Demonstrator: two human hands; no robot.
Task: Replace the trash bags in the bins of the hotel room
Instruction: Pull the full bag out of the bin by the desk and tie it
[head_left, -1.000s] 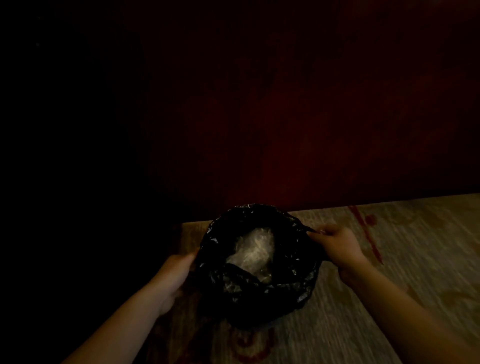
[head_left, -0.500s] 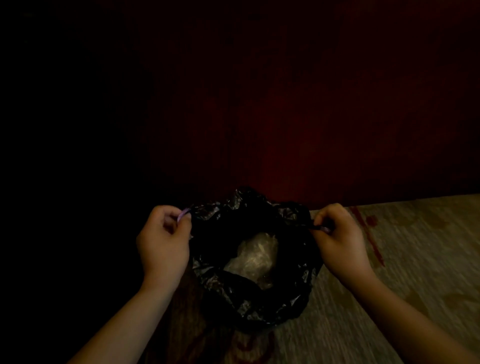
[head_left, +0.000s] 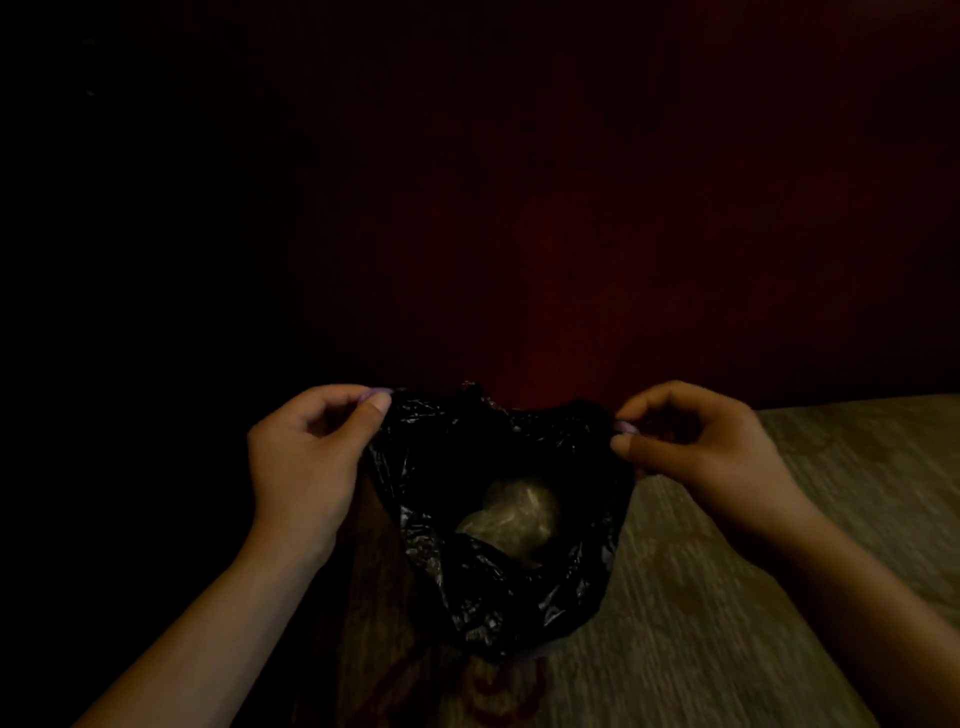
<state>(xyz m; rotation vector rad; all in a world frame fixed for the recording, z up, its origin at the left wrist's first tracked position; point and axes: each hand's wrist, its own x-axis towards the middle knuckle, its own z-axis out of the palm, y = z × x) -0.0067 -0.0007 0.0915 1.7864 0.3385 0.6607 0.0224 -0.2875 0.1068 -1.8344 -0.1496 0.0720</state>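
Observation:
A black trash bag (head_left: 488, 592) hangs open between my hands, low in the middle of the dim view. My left hand (head_left: 306, 457) pinches its left rim between thumb and fingers. My right hand (head_left: 696, 447) pinches the right rim the same way. Inside the bag lies crumpled pale clear plastic (head_left: 514, 512). The bin itself is hidden under the bag's black folds, so I cannot tell where its rim is.
A patterned beige carpet (head_left: 753, 597) with red marks (head_left: 498, 691) covers the floor on the right and below. A dark red wall (head_left: 571, 234) rises right behind the bag. The left side is in deep shadow.
Both hands moved from the bag's sides up to its rim, took hold and lifted it while pulling it wider apart. The bag's top now stands higher.

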